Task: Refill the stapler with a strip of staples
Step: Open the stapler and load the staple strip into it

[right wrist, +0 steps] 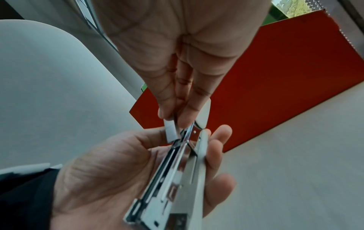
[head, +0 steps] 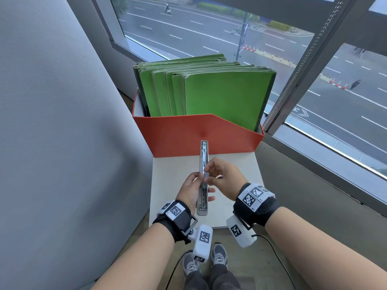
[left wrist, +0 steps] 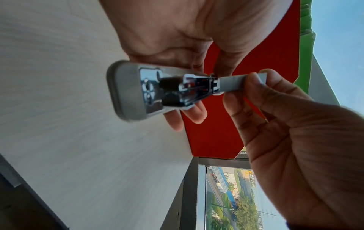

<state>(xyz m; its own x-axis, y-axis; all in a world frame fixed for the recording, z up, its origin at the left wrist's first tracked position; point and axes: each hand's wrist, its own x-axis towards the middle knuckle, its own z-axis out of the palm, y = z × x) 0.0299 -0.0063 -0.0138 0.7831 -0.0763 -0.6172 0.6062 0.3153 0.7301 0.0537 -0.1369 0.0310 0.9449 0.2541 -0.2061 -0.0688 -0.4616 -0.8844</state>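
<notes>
A grey stapler [head: 202, 160] is folded open flat, its metal staple channel facing up above the white table [head: 238, 170]. My left hand [head: 191, 190] grips its near half, thumb on one side and fingers curled under the other. In the left wrist view the stapler [left wrist: 128, 91] is seen end on below the left hand [left wrist: 167, 31]. My right hand [head: 218, 174] pinches a short grey strip of staples [head: 206, 180] and holds it at the channel near the stapler's middle. The right wrist view shows the strip [right wrist: 170, 130] between the right hand's fingertips [right wrist: 167, 112], touching the stapler [right wrist: 177, 179].
An orange file box [head: 194, 135] full of upright green folders [head: 222, 91] stands at the table's far end, just past the stapler's tip. A grey partition [head: 52, 122] rises on the left and a window [head: 335, 101] runs along the right.
</notes>
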